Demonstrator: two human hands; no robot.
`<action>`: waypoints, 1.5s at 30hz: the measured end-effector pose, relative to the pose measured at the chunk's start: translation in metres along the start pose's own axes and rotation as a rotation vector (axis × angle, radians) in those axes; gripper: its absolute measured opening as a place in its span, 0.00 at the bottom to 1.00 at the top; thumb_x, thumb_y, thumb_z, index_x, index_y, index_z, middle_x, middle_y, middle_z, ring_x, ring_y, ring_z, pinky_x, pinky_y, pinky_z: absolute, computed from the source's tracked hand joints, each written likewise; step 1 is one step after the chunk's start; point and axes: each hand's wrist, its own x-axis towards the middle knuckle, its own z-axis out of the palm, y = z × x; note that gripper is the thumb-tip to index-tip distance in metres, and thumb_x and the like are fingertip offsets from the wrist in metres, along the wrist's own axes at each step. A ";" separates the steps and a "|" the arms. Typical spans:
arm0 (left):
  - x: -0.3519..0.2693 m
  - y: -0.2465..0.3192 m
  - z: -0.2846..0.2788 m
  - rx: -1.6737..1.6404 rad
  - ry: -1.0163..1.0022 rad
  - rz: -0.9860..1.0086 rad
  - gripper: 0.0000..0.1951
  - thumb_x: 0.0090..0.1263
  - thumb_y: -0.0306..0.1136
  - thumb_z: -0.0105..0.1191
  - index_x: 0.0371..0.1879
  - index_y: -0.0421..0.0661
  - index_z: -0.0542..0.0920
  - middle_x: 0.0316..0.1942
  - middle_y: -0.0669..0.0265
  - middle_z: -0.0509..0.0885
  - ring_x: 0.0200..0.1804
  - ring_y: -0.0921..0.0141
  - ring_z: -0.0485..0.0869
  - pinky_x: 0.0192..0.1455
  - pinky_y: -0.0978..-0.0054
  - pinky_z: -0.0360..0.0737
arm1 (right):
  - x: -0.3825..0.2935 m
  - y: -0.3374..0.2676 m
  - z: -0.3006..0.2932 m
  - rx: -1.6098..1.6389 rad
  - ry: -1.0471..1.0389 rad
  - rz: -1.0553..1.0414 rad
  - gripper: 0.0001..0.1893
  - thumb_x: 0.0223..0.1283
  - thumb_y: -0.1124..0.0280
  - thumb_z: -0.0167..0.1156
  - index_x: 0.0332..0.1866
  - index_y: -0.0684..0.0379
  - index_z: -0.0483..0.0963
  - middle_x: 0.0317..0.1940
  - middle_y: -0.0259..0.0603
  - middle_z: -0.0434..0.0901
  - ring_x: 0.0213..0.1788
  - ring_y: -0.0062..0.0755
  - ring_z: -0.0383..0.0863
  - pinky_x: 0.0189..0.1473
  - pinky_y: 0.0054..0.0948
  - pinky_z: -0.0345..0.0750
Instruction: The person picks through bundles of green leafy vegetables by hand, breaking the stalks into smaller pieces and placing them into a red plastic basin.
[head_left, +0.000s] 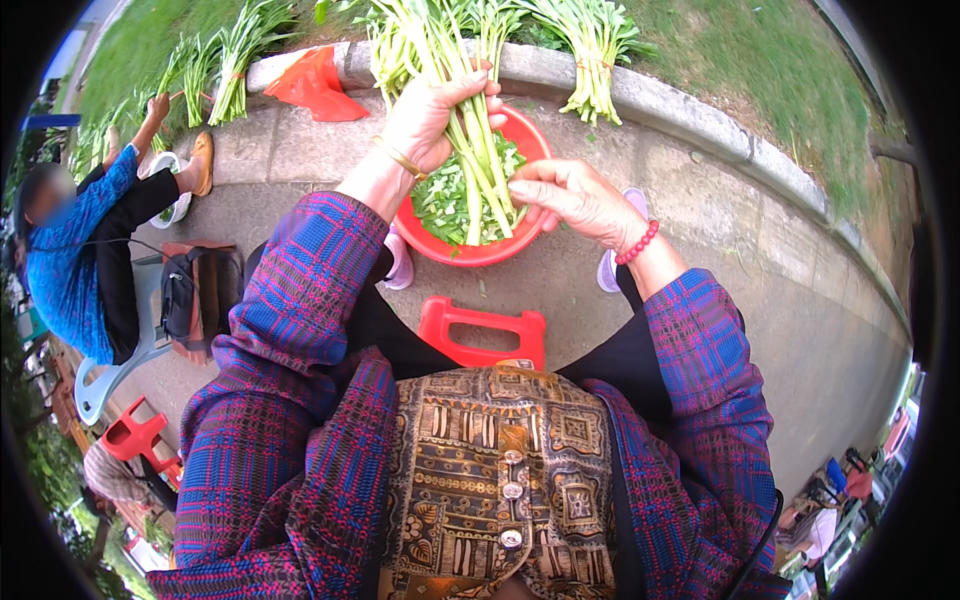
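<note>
My left hand (426, 120) is closed around a bunch of leafy green vegetable stems (474, 161), whose pale lower ends hang down over a red plastic basin (480, 259). Short pieces of cut greens (441, 201) fill the bottom of the basin. At the basin's right side is my right hand (585, 196), thumb and fingertips bent against the edge of the hanging stems. Whether those fingertips pinch a stem is hidden. The basin stands on the pavement between my feet.
Tied bundles of greens (596, 75) lean on the stone kerb (660, 94), beside a red plastic bag (319, 84). A red plastic stool (487, 330) shows between my legs. To the left sits a person in blue (71, 262) with a white basket (174, 214) and a black bag (180, 289) nearby.
</note>
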 end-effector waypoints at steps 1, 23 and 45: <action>0.000 -0.003 0.001 -0.008 -0.009 -0.012 0.15 0.68 0.28 0.54 0.52 0.39 0.72 0.36 0.62 0.81 0.37 0.69 0.84 0.42 0.67 0.86 | 0.002 0.002 0.000 0.104 0.066 -0.046 0.22 0.63 0.54 0.58 0.50 0.65 0.75 0.33 0.32 0.79 0.34 0.17 0.78 0.35 0.19 0.75; 0.006 -0.011 -0.004 0.111 0.031 -0.029 0.16 0.72 0.39 0.51 0.51 0.41 0.73 0.42 0.55 0.83 0.40 0.67 0.85 0.43 0.68 0.86 | 0.003 -0.002 0.011 0.109 -0.123 -0.024 0.13 0.61 0.63 0.61 0.40 0.63 0.78 0.24 0.30 0.77 0.22 0.14 0.74 0.22 0.16 0.72; 0.007 -0.018 0.000 0.226 0.179 -0.032 0.13 0.73 0.41 0.50 0.44 0.42 0.76 0.32 0.62 0.83 0.30 0.72 0.82 0.30 0.74 0.84 | 0.011 0.004 0.007 0.077 -0.058 -0.029 0.11 0.62 0.66 0.56 0.44 0.60 0.78 0.27 0.29 0.79 0.26 0.13 0.75 0.23 0.14 0.71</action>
